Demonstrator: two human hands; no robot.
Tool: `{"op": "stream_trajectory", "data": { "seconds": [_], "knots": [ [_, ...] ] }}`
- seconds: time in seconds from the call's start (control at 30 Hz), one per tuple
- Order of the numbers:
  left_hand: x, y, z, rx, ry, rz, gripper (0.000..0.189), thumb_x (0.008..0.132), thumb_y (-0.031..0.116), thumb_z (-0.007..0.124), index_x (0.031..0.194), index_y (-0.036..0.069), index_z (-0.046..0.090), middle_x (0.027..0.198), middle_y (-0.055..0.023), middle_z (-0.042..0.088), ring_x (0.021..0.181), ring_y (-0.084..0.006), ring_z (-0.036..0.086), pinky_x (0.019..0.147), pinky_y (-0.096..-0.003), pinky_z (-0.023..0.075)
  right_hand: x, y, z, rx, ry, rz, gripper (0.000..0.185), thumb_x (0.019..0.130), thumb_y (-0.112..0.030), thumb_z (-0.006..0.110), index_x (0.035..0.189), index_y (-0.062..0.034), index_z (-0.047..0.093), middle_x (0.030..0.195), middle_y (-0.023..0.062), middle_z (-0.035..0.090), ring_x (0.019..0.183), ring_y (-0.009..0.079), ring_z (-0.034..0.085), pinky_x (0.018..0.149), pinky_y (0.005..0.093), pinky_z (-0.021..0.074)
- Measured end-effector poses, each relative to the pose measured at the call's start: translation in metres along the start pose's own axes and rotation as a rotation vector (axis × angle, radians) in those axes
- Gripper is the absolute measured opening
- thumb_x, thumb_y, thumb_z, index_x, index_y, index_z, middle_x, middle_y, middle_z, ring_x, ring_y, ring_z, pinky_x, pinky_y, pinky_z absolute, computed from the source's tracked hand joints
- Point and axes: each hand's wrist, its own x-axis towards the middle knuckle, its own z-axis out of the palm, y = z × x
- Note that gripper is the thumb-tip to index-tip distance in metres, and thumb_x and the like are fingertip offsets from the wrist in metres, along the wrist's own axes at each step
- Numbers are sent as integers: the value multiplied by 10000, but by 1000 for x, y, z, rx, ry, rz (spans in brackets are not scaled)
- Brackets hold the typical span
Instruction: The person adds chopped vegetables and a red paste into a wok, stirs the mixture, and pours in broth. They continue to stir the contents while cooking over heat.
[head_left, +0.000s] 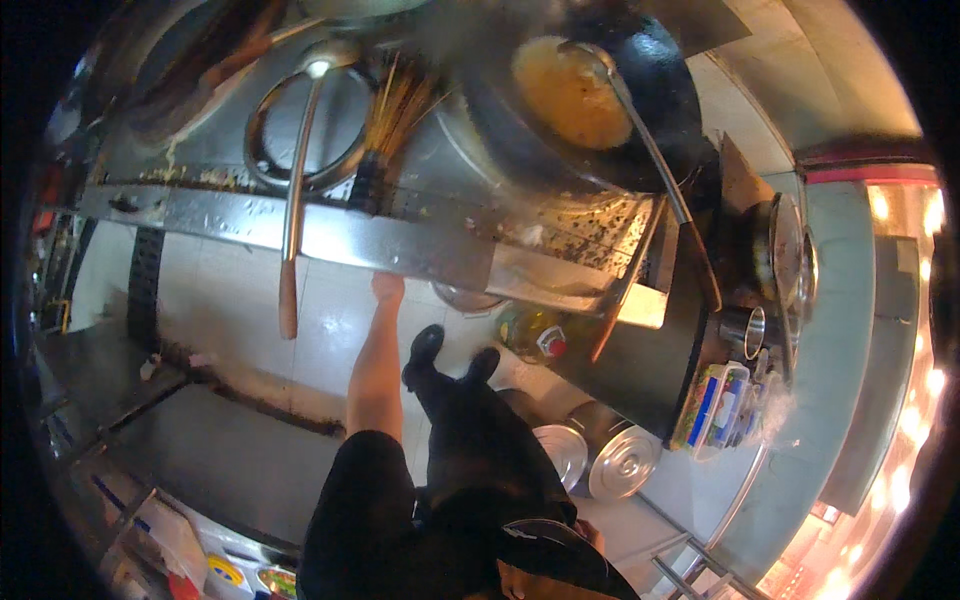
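My left hand is at the lower front edge of the steel cooking counter, its fingers mostly hidden by that edge. Above it stands a bamboo wok brush in a dark holder. A ladle with a wooden handle lies across a metal ring to the left. Up on the right, a wok holds cloudy orange-brown liquid, with a second ladle resting in it. My right hand is low beside my body, mostly hidden by dark clothing; whether it holds anything is unclear.
An oil bottle with a red cap stands below the counter. Lidded metal pots are right of my legs. A steel cup and a clear plastic container sit on the right. A dark worktop lies at lower left.
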Motion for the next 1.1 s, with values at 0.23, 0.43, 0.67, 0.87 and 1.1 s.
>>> {"op": "stream_trajectory", "data": {
  "seconds": [0.23, 0.43, 0.67, 0.87, 1.1],
  "knots": [
    [-21, 1, 4, -508, 288, -169, 430, 876, 377, 622, 1181, 75, 645, 1087, -214, 671, 987, -389, 651, 834, -461, 524, 17, 61, 25, -32, -2, 151, 377, 975, -378, 502, 1154, -79, 645, 1003, 225, 673, 929, 385, 653, 794, 457, 504],
    [-79, -25, 17, -444, -264, 75, 335, 868, 258, 609, 1123, 68, 504, 932, -134, 634, 835, -281, 638, 682, -431, 522, 40, 82, 84, -76, -162, 104, 500, 934, -459, 533, 986, 14, 687, 922, 229, 685, 836, 398, 662, 741, 490, 515],
    [-172, -4, -40, -105, -807, 326, 418, 961, 379, 490, 900, 22, 697, 838, -159, 689, 768, -263, 644, 697, -419, 489, 12, -80, 51, 458, 118, 77, 495, 947, -475, 502, 1184, -44, 563, 1126, 290, 623, 1019, 429, 607, 882, 495, 461],
    [-225, 110, -124, 23, -956, 204, 464, 953, 403, 539, 960, -35, 695, 798, -131, 672, 754, -174, 601, 710, -360, 465, -1, -100, -25, 836, -40, -236, 530, 987, -381, 510, 1359, -5, 483, 1272, 167, 610, 1181, 314, 566, 998, 400, 443],
    [-305, 277, -154, 96, -938, 776, 444, 945, 382, 590, 821, -28, 706, 677, -57, 640, 637, -131, 563, 616, -319, 445, 51, -16, -130, 1140, 279, -104, 357, 966, -276, 592, 1184, 5, 625, 1005, 105, 698, 860, 156, 669, 698, 288, 549]
  ]
}}
